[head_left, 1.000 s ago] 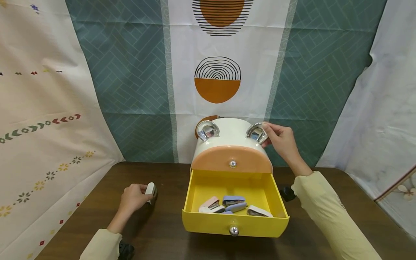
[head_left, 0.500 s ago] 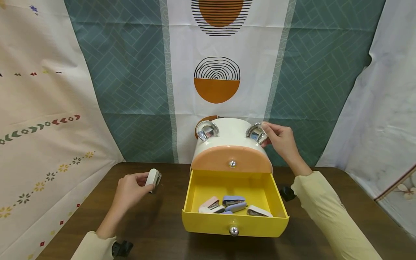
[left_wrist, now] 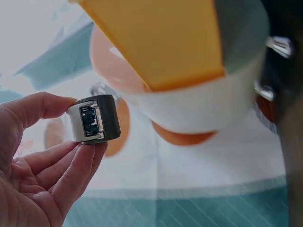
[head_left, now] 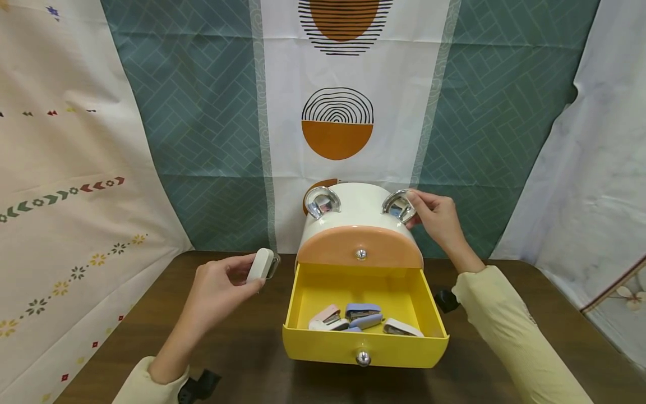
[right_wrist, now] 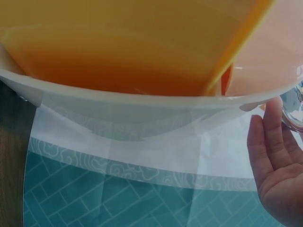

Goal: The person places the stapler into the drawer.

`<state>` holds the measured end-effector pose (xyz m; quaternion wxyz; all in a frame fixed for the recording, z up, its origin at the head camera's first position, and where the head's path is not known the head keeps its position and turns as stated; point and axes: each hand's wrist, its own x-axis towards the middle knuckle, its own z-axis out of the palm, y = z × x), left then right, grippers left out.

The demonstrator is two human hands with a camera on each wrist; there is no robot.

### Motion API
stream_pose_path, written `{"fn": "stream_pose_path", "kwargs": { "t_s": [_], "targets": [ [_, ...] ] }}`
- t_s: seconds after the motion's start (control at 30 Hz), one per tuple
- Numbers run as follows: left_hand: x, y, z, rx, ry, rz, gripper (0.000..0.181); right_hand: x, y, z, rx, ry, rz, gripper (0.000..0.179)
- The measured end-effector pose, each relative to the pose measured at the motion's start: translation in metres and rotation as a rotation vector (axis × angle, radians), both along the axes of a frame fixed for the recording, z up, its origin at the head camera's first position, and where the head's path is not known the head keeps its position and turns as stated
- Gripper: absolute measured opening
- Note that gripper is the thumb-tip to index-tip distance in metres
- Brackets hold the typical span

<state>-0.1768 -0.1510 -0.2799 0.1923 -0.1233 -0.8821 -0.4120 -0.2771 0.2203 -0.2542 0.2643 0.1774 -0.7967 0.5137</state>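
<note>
Between thumb and fingers my left hand (head_left: 219, 289) pinches a small white stapler (head_left: 261, 266), raised off the table just left of the drawer box. In the left wrist view the stapler (left_wrist: 96, 119) shows its end, with a dark base and metal parts. My right hand (head_left: 440, 220) grips the silver ring-shaped ear (head_left: 400, 206) on the right of the white rounded drawer box (head_left: 359, 205). Its yellow drawer (head_left: 365, 350) is pulled out; inside lie several small staplers, among them a pink one (head_left: 329, 314), a blue one (head_left: 363, 310) and a white one (head_left: 402, 328).
Above the yellow drawer is a closed peach drawer (head_left: 328, 246) with a silver knob. A second silver ear (head_left: 323, 203) stands at the box's left. The dark wooden table (head_left: 242, 359) reaches back to a patterned curtain (head_left: 212, 112); more cloth hangs at both sides.
My left hand has lifted the white stapler from the table and carried it up and right, closer to the drawer box. The right hand stays on the silver ear.
</note>
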Motion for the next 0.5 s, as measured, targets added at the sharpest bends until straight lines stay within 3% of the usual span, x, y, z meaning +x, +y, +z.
{"fn": "stream_pose_path", "kwargs": {
  "t_s": [0.2, 0.5],
  "targets": [
    [0.01, 0.021, 0.014, 0.048, -0.024, -0.116, 0.037, 0.001, -0.001, 0.001, -0.016, -0.013, 0.0, 0.038],
    [0.015, 0.059, 0.03, 0.052, -0.063, -0.353, 0.035, 0.002, -0.001, 0.002, -0.022, -0.017, 0.009, 0.037]
  ]
}}
